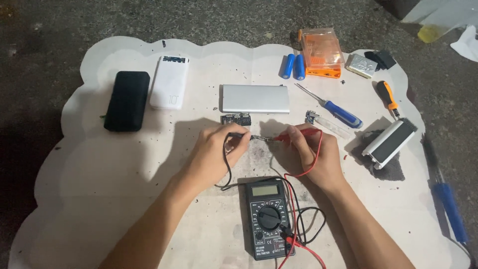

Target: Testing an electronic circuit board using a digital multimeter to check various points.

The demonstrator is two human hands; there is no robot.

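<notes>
My left hand [215,154] pinches a black test probe [245,135] by its tip end. My right hand [314,154] pinches a red test probe [298,133]. The two metal tips meet between the hands, just in front of a small dark circuit board [236,119]. Black and red leads run down to a black digital multimeter [269,217] lying near me between my forearms. A silver power bank [255,98] lies just beyond the circuit board.
All rests on a white scalloped mat [99,174]. At the left lie a black power bank [127,101] and a white one [170,82]. Two blue cells [293,66], an orange box [322,52], blue [338,113] and orange [387,97] screwdrivers and an opened casing [390,142] lie at the right.
</notes>
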